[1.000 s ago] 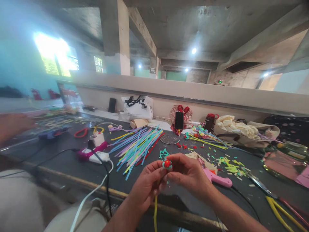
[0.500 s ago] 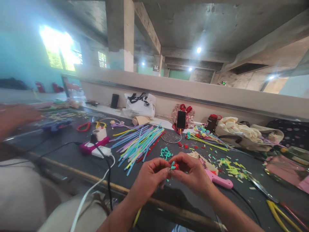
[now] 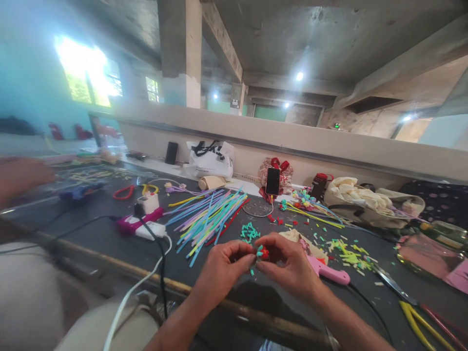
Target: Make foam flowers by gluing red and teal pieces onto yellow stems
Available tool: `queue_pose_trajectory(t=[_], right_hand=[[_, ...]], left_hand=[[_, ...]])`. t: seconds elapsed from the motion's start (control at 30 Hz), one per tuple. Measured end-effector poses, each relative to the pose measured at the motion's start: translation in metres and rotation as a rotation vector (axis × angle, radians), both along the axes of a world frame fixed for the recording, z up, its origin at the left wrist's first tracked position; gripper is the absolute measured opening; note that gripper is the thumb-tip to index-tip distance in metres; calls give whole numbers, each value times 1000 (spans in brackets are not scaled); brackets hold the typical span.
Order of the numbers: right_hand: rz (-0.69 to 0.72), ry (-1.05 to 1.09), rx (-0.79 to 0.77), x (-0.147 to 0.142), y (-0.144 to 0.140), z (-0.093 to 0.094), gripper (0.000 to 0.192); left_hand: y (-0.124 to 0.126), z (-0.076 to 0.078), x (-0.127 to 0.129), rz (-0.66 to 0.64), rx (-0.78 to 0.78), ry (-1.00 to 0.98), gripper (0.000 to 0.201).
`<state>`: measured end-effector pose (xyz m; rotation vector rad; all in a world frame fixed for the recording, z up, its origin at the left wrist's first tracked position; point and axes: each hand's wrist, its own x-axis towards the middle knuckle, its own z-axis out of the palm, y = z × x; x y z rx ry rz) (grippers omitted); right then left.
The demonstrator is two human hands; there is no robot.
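Down near the front edge of the dark surface (image 3: pixel 109 243) our two hands meet, fingertips almost touching, and between them sits a small red and teal flower piece (image 3: pixel 262 253). Our left hand (image 3: pixel 223 273) curls its thumb and forefinger against the piece from one side, and our right hand (image 3: pixel 292 268) pinches it from the other, so both are closed on it and it hangs just above the surface rather than lying on it. Just beyond our knuckles lies a little heap of teal bits (image 3: pixel 249 232), and farther back a fan of colored straws (image 3: pixel 208 219) spreads toward the left. Close to our right wrist a pink handle (image 3: pixel 329 274) lies flat, with yellow and green scraps (image 3: pixel 347 253) scattered just past it. At the far right, yellow-handled pliers (image 3: pixel 420 317) lie near the corner. To the left, a white cable (image 3: pixel 139 292) drops over the near edge, running from a power strip (image 3: pixel 142 228). Between the strip and our left hand the surface shows a bare dark stretch. A phone (image 3: pixel 272 181) stands upright at the far edge against the low wall (image 3: pixel 329 151). Another person's hand (image 3: pixel 20 178) shows blurred at the far left, well apart from ours.
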<state>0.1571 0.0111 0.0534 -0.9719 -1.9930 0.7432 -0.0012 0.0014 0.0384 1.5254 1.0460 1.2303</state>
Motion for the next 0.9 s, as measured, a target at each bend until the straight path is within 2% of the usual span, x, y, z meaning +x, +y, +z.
queue_pose_trajectory(t=[0.17,0.23,0.37,0.47,0.57,0.77,0.83,0.9], right_hand=[[-30,-9,-47,6,6,-6,45],[-59,-23,-87,10,8,-9,46],[-114,-100,-97,22,6,-13,25],[-87,-76,-168,30,3,-16,10],[-59,-50,-208,32,0,-17,7],[-52,-54,-195,25,-1,-9,13],[-56,-43,-190,23,-1,-7,13],[-60,-46,-163,22,-2,-7,12]], left_hand=[[-1,2,-3,83,106,148,13],[-3,3,-3,149,196,162,10],[-7,4,-4,278,455,140,7],[-8,3,-4,312,561,118,11],[-7,-1,-3,304,566,102,15],[-5,-5,-2,295,553,103,14],[-5,-2,-2,300,493,47,9],[-6,1,-3,282,353,-36,4]])
